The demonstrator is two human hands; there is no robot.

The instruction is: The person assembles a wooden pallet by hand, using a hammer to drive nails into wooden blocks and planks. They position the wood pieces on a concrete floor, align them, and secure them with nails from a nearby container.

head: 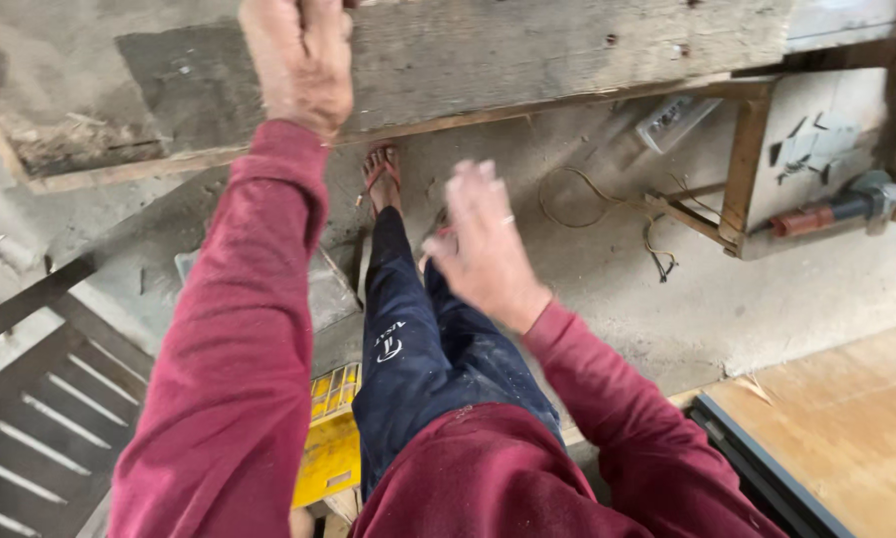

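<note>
At the top of the frame, left of centre, the left hand (298, 60) rests against the long weathered grey wooden plank (527, 50) that runs across the upper edge; its fingers (318, 15) curl up over the plank and out of view, so it seems to grip the wood, though I cannot tell how tightly. The right hand (483, 249) hangs free in the middle of the frame, blurred, fingers spread and holding nothing, a pale ring on one finger. Both arms wear dark red sleeves. Below the hands, dark blue trousers (418, 349) lead down to a foot in a red sandal (382, 177) on the dusty concrete floor (617, 289). A yellow plastic crate (330, 438) sits at the lower centre, just beside the leg. A slatted dark wooden panel (39, 418) fills the lower left. A pale plywood sheet (846, 418) lies at the lower right. In the upper right, a loose wire (587, 199) lies on the floor near a wooden frame (747, 169).
</note>
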